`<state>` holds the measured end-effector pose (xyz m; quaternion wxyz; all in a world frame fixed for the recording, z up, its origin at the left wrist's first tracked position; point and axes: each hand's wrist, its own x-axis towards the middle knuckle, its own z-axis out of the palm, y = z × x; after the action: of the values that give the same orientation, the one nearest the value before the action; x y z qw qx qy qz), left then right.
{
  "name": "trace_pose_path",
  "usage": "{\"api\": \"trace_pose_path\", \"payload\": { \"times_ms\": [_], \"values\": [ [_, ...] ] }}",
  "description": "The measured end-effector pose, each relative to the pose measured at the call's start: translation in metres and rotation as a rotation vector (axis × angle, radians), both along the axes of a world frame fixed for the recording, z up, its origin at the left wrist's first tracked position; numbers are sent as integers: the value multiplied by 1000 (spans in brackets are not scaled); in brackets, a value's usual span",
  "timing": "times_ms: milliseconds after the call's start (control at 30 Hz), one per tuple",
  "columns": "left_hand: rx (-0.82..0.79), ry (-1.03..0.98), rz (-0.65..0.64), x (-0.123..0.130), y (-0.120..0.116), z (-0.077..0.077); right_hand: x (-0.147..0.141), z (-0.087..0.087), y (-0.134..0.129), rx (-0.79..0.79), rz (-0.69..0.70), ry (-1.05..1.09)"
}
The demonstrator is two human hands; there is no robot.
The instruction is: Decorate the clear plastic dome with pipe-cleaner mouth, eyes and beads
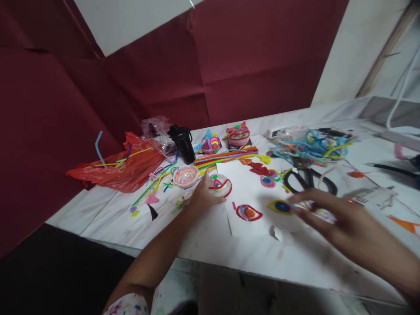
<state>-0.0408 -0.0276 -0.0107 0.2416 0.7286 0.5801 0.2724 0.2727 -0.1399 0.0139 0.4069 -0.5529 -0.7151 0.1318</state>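
My left hand [201,193] has its thumb and finger around the left side of a small round white piece [225,189] with a red curved outline and a green dot on it. My right hand [341,218] pinches the right tip of an eye-shaped piece [281,207], yellow-edged with a dark blue middle. Between the hands, a red-outlined eye shape [249,213] with an orange centre lies on white paper [243,177]. Black-handled scissors [308,178] rest just beyond my right hand.
Colourful pipe cleaners [226,157] lie behind the paper, near two decorated round figures [238,135] and a black bottle [183,144]. A patterned bowl [186,176], a red plastic bag [131,166] and scraps are at left. Tangled blue strands [315,146] and a glue gun [370,197] are at right.
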Motion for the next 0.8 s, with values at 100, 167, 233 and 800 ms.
{"api": "trace_pose_path", "payload": {
  "times_ms": [100, 167, 233, 800],
  "values": [
    [49, -3, -10, 0, -1, -3, -55, 16, 47, -262, 167, 33],
    [70, -11, -15, 0, -1, -5, -84, 18, 77, -370, 164, 15],
    [82, -16, -27, 0, 0, -6, -104, 13, 101, -401, 146, 13],
    [94, -18, -38, -4, 3, -13, -103, 2, 141, -650, 208, 517]
  ]
}}
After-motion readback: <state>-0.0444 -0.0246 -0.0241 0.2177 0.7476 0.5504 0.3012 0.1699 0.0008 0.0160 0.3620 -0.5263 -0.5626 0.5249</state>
